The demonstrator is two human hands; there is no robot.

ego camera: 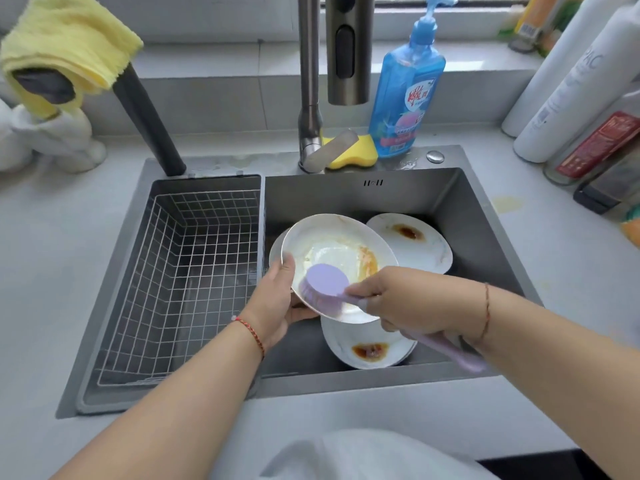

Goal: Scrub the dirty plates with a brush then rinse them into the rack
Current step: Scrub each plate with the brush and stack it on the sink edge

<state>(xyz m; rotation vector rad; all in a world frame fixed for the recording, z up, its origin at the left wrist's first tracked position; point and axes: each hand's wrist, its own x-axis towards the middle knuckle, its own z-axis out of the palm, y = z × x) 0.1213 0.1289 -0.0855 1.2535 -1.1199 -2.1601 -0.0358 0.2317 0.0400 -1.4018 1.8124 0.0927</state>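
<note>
My left hand [277, 299] grips the left rim of a white plate [332, 251] tilted over the sink, thumb on its face; orange smears streak the plate. My right hand [405, 299] holds the handle of a lilac brush [325, 282], whose round head presses on the plate's lower left part. Two more dirty plates lie in the sink: one [415, 244] at the back right and one [367, 348] at the front, each with a brown stain. Another plate edge [275, 251] shows behind the held one. The wire rack [180, 271] sits in the sink's left part.
The faucet [348, 50] hangs above the sink's [467, 209] back. A blue soap bottle [405, 88] and a yellow sponge [356, 150] stand behind the sink. Bottles [581, 98] crowd the right counter. A yellow cloth [62, 43] hangs at the upper left.
</note>
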